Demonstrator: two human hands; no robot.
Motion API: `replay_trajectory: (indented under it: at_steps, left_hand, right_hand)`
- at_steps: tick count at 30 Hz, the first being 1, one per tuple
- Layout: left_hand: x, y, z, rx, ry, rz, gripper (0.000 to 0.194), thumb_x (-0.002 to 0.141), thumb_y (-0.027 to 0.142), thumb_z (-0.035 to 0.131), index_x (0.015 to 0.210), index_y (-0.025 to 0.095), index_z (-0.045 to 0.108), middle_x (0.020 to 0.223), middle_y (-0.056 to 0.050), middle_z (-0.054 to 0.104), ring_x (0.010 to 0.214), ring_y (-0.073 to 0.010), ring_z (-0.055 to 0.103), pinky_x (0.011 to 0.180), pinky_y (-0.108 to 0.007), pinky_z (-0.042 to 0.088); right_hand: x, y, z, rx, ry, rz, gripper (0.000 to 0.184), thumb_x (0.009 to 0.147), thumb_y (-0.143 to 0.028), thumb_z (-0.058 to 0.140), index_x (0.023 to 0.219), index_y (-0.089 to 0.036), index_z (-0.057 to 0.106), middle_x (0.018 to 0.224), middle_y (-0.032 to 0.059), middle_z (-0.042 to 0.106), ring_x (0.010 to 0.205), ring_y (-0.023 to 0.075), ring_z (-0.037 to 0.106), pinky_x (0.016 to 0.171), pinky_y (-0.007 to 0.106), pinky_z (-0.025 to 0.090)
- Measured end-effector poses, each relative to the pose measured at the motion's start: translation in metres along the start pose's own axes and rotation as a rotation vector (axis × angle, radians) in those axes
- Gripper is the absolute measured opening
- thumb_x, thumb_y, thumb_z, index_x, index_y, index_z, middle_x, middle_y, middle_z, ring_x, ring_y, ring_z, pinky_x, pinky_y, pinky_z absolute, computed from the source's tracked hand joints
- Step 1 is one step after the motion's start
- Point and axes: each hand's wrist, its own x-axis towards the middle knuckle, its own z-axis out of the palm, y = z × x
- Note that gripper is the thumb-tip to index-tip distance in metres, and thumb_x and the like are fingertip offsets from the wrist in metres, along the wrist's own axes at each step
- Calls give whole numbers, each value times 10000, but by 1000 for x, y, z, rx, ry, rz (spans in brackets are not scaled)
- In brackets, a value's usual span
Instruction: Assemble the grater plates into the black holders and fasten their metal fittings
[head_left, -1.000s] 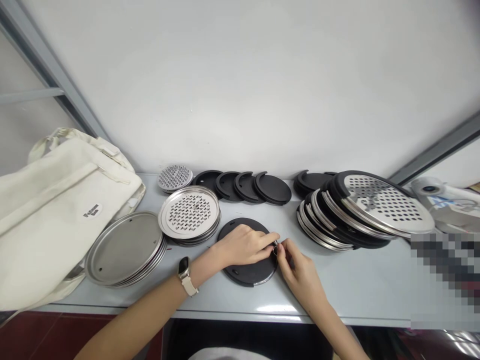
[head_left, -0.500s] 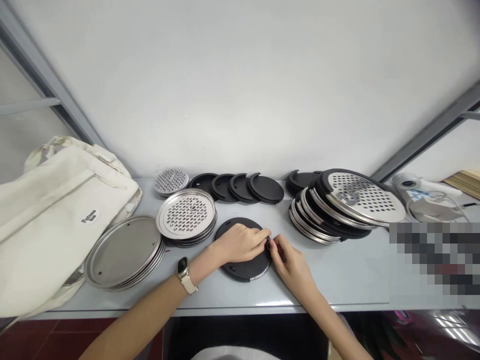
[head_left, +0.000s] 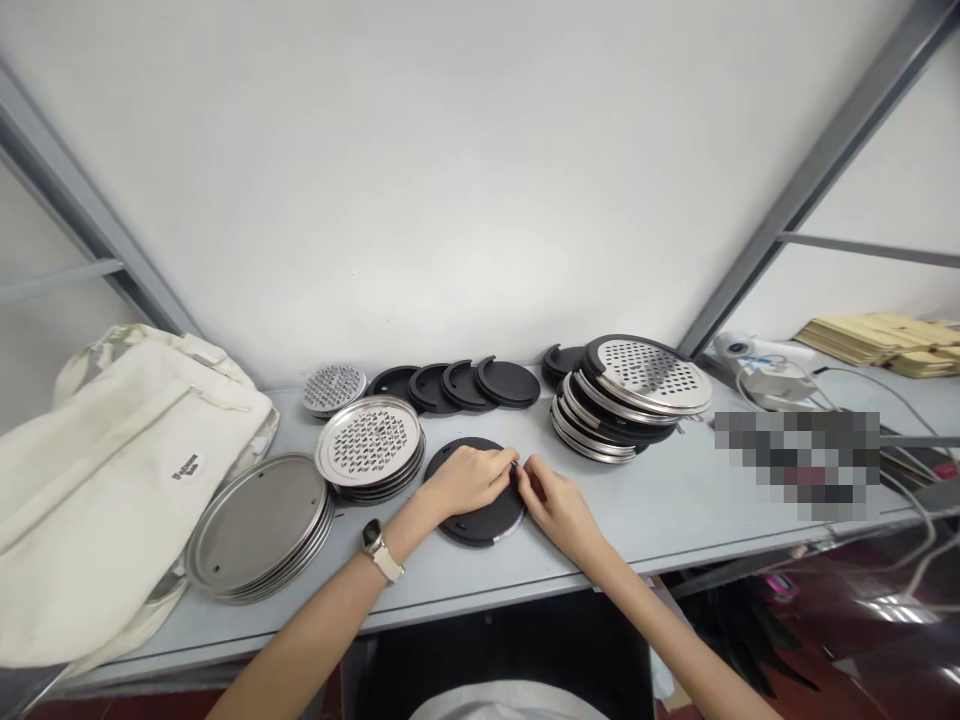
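Observation:
A round black disc lies flat on the grey shelf, near its front edge. My left hand rests on top of the disc with its fingers curled toward the right rim. My right hand meets it there, fingertips pinched at the disc's right edge. Between the two sets of fingertips sits a tiny dark part, too small to name. A watch is on my left wrist.
A stack of plain metal plates and a stack of perforated metal plates lie to the left, beside a cream bag. Black notched discs line the back. A mixed stack stands right, with a white device and cables beyond.
The head has turned right and pulled back, so more of the right shelf shows. Both hands stay pinched at the disc's right rim.

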Motion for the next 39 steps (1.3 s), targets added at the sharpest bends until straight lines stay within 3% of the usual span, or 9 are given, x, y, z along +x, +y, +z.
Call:
replay_trajectory:
  at_steps: [12, 23, 30, 35, 39]
  left_hand:
    - [0, -1, -2, 5, 26, -38, 224, 953, 229, 369, 1096, 181, 536, 854, -49, 668, 762, -176, 656, 690, -264, 471]
    - [0, -3, -5, 21, 42, -10, 200, 968, 245, 385, 1036, 210, 570, 884, -21, 650, 804, -152, 625, 680, -238, 433]
    - [0, -2, -6, 57, 38, -18, 207, 962, 233, 398, 1077, 228, 570, 884, -17, 645, 784, -156, 619, 654, -243, 419]
    - [0, -3, -4, 84, 41, -21, 203, 962, 232, 397, 1073, 236, 568, 879, -13, 642, 774, -155, 618, 639, -244, 418]
    - [-1, -5, -4, 82, 48, -12, 203, 960, 235, 407, 1088, 237, 564, 897, -17, 645, 790, -157, 623, 640, -242, 423]
  right_hand:
    - [0, -3, -1, -7, 31, -21, 217, 948, -301, 337, 778, -219, 444, 574, -35, 505, 475, 116, 455, 487, 217, 340]
    - [0, -2, -5, 101, -33, 6, 233, 964, -315, 307, 778, -222, 413, 610, -38, 476, 520, 126, 464, 527, 239, 313]
    - [1, -1, -5, 36, 32, 110, 261, 919, -293, 360, 672, -216, 396, 548, -44, 446, 496, 119, 435, 515, 236, 283]
    - [2, -2, -4, 10, 51, 150, 167, 923, -295, 359, 781, -223, 411, 567, -44, 472, 501, 131, 462, 516, 238, 291]
    - [1, -3, -3, -6, 17, 98, 170, 936, -337, 357, 819, -226, 411, 584, -36, 487, 514, 142, 480, 526, 242, 303]
